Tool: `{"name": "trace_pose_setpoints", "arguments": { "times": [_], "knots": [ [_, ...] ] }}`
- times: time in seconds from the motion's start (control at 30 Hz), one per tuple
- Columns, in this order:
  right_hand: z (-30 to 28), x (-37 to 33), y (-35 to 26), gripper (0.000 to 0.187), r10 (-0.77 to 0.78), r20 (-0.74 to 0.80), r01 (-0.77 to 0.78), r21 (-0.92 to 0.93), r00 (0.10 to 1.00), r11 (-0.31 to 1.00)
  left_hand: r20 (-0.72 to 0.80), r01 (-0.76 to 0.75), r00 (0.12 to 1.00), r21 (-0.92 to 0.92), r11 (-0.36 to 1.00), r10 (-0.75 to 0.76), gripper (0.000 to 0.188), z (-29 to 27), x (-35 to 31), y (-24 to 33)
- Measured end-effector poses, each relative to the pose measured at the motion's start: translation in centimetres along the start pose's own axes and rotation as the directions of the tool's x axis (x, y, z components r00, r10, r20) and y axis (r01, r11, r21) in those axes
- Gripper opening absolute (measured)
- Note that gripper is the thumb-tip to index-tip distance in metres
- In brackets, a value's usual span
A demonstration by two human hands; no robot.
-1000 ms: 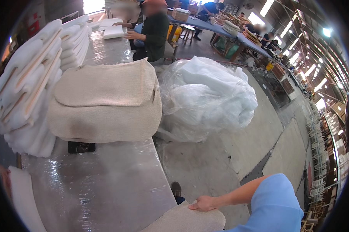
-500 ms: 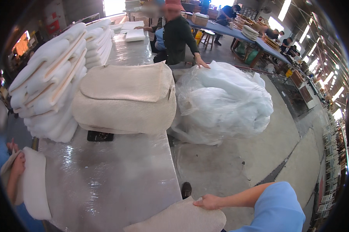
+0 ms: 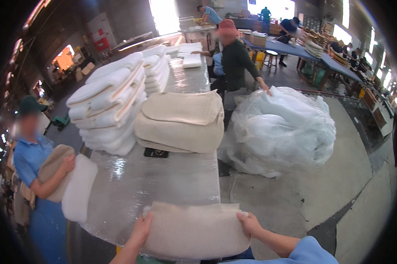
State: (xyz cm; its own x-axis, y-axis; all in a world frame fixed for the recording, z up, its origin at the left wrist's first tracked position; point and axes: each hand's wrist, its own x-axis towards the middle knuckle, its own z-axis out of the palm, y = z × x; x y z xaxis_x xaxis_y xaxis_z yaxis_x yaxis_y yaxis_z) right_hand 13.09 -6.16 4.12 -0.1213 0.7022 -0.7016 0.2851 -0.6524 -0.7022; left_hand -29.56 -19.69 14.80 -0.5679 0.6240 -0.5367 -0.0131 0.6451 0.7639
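I hold a beige fabric piece stretched between my two hands over the near end of the table. My left hand is closed on its left edge, and my right hand pinches the upper right corner. The piece hangs roughly level in front of my body. Beyond it, a folded pile of beige fabric lies on the plastic-covered table. A small black flat object rests by the pile's near edge.
Stacks of white padding rise at the table's left. A person in blue there holds beige fabric and a white pad. Another person touches a clear-plastic bundle of white material to the right. Blue worktables stand farther back.
The view has swung left and up. My left hand has come into sight on the fabric piece, which now spreads between both hands; earlier only my right hand showed holding it.
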Motion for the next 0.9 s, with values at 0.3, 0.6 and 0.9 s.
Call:
{"name": "trace_pose_setpoints", "arguments": {
  "times": [0.3,0.6,0.9],
  "knots": [
    [0.7,-3.3,-5.5,0.087,-0.272,0.087,0.035,0.91,0.958,0.414,-0.162,-0.747,0.665,-0.15,0.648,0.729,0.059,1.1,1.5,13.9],
    [2.1,-6.9,-2.3,0.077,-0.375,0.164,-0.002,0.918,0.912,0.397,-0.358,-0.609,0.778,-0.632,0.48,0.517,0.064,3.7,6.7,15.1],
    [7.4,-10.0,-0.9,0.036,-0.234,0.254,-0.031,0.736,0.938,0.676,-0.292,-0.344,0.939,-0.796,0.499,0.182,0.057,6.7,13.6,10.7]
  ]
}}
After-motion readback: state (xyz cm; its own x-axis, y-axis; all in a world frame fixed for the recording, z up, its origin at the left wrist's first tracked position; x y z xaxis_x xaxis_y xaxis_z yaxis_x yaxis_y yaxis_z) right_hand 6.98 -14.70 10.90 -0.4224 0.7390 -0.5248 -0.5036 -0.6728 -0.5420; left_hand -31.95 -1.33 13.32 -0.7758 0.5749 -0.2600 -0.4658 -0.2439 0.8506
